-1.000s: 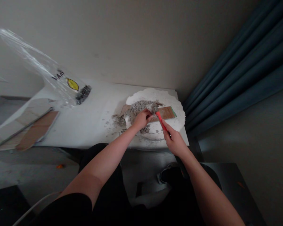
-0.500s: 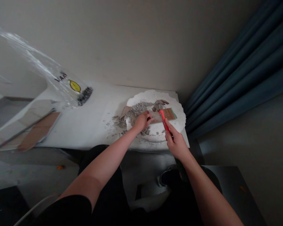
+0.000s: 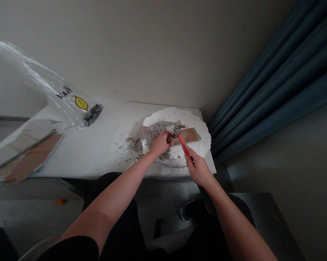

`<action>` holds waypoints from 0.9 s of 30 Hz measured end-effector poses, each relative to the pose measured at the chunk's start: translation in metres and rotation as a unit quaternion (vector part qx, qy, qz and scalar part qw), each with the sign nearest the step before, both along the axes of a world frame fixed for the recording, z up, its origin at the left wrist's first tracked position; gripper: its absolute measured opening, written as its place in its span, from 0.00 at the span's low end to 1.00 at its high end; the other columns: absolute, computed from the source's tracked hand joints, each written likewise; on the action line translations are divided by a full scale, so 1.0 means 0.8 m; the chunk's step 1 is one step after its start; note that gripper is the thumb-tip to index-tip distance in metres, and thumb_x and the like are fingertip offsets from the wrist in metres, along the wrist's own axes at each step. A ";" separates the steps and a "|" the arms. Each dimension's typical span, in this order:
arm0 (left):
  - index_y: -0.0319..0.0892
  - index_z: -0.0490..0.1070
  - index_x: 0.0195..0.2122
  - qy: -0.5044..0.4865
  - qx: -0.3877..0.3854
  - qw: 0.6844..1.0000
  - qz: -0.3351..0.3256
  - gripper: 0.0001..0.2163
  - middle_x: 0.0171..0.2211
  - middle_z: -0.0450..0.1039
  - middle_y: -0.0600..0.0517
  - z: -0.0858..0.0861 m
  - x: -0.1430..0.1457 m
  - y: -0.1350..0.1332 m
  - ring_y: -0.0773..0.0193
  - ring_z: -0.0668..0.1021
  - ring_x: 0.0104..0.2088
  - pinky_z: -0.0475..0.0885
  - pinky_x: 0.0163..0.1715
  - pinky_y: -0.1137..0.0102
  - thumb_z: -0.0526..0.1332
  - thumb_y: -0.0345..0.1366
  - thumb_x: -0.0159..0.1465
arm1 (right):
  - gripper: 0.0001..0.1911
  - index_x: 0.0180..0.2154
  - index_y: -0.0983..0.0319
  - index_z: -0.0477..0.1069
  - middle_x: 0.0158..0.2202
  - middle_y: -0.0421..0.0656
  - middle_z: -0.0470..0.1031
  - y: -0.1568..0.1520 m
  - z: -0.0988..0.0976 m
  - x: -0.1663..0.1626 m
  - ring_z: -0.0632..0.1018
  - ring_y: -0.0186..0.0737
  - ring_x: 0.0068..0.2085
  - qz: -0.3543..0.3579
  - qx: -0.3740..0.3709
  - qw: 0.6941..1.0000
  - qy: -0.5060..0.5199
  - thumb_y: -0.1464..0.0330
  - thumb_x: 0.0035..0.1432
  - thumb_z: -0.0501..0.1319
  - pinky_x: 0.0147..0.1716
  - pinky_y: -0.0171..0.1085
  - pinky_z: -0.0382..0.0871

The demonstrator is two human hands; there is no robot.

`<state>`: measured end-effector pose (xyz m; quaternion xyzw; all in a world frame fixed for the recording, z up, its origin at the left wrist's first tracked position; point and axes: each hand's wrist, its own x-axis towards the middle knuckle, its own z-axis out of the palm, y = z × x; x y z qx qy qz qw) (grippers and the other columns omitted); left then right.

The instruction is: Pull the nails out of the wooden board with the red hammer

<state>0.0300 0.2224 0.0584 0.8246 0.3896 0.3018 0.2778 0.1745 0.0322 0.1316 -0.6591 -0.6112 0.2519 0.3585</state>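
My right hand [image 3: 196, 166] is closed round the red handle of a claw hammer [image 3: 182, 140]. The hammer's head lies over a brown flat board [image 3: 191, 135] with a green edge, close to my left fingers. My left hand [image 3: 162, 142] is closed in a pinch above the board's left end; whatever its fingertips hold is too small and dark to make out. Under both hands lies a white round mat [image 3: 170, 114] with a scalloped rim. A heap of grey crumbled pieces [image 3: 159, 127] is on it, with larger flakes by my left hand.
Grey crumbs spill onto the white table [image 3: 98, 152] left of the mat. A clear plastic bag [image 3: 68, 98] with a yellow mark and dark pieces inside stands farther left. Brown board [image 3: 34, 157] lies at the table's left end. A blue curtain [image 3: 269, 76] hangs at right.
The hammer head has moved left and down, from above the board to close beside my left fingers. My left hand stays in its pinch. The whole view has shifted slightly.
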 end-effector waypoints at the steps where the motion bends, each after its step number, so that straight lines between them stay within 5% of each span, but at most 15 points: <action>1: 0.39 0.75 0.42 -0.008 -0.007 1.000 0.006 0.09 0.42 0.77 0.46 -0.001 0.000 0.000 0.59 0.79 0.37 0.75 0.44 0.65 0.68 0.31 0.60 | 0.31 0.72 0.61 0.59 0.44 0.52 0.82 0.000 0.000 0.001 0.78 0.42 0.34 -0.003 0.003 1.000 0.005 0.67 0.71 0.52 0.37 0.39 0.72; 8: 0.40 0.73 0.45 -0.052 -0.054 0.997 0.012 0.13 0.40 0.77 0.48 -0.007 -0.006 0.003 0.60 0.79 0.36 0.75 0.42 0.65 0.70 0.32 0.59 | 0.31 0.73 0.60 0.59 0.42 0.50 0.81 -0.001 0.001 0.002 0.77 0.40 0.32 0.001 0.014 1.000 0.022 0.67 0.71 0.53 0.35 0.37 0.71; 16: 0.41 0.73 0.45 -0.059 -0.042 0.997 0.032 0.12 0.44 0.78 0.46 0.001 -0.021 0.008 0.60 0.80 0.40 0.76 0.45 0.64 0.61 0.25 0.61 | 0.31 0.73 0.60 0.59 0.46 0.52 0.82 -0.003 -0.010 -0.011 0.81 0.45 0.37 -0.009 0.002 1.000 -0.020 0.66 0.71 0.52 0.41 0.41 0.74; 20: 0.42 0.73 0.46 -0.076 -0.034 0.996 0.038 0.13 0.44 0.78 0.47 0.006 -0.042 0.012 0.60 0.80 0.40 0.76 0.45 0.65 0.59 0.25 0.61 | 0.31 0.72 0.62 0.61 0.50 0.55 0.82 -0.005 -0.012 -0.019 0.82 0.52 0.47 -0.003 -0.003 0.999 -0.042 0.66 0.71 0.51 0.49 0.46 0.74; 27: 0.42 0.72 0.46 -0.100 -0.038 0.990 0.092 0.10 0.42 0.79 0.48 0.005 -0.098 0.028 0.61 0.80 0.38 0.74 0.39 0.68 0.59 0.33 0.64 | 0.31 0.73 0.63 0.59 0.53 0.58 0.80 -0.011 -0.018 -0.019 0.82 0.55 0.50 -0.005 -0.015 0.999 -0.049 0.66 0.71 0.51 0.50 0.49 0.74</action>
